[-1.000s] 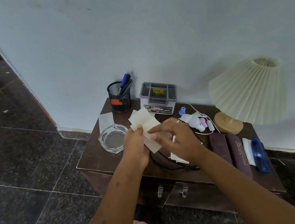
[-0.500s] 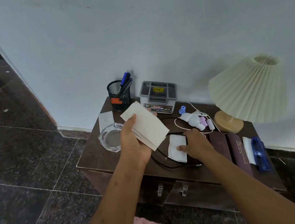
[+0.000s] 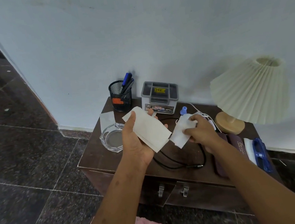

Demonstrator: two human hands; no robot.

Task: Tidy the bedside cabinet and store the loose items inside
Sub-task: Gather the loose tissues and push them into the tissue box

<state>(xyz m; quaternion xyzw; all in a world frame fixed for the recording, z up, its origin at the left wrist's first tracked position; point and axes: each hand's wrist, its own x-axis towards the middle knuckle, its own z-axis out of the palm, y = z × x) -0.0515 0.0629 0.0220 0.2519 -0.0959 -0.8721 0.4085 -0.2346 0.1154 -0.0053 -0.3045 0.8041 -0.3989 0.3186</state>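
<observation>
Now the right hand (image 3: 201,133) pinched one white tissue (image 3: 179,133) between curled fingers and thumb. Half a second earlier this hand had pressed the same sheet flat on the cabinet top; the sheet was now lifted clear, its left edge just beside the stack. The left hand (image 3: 137,142), palm up, gripped the stack of tissues (image 3: 149,130), thumb curled over its far left edge and fingers beneath; its position was nearly unchanged. All sheets were thin, rectangular white paper. Both hands were above the bedside cabinet (image 3: 95,160), a dark wood unit. A black cable (image 3: 185,161) looped on its top. A faceted clear glass ashtray (image 3: 114,138) lay left of the left hand, a loose sheet (image 3: 106,119) beyond it. A black wire-mesh pen holder (image 3: 121,96) and a grey plastic box (image 3: 159,97) stood along the far edge.
</observation>
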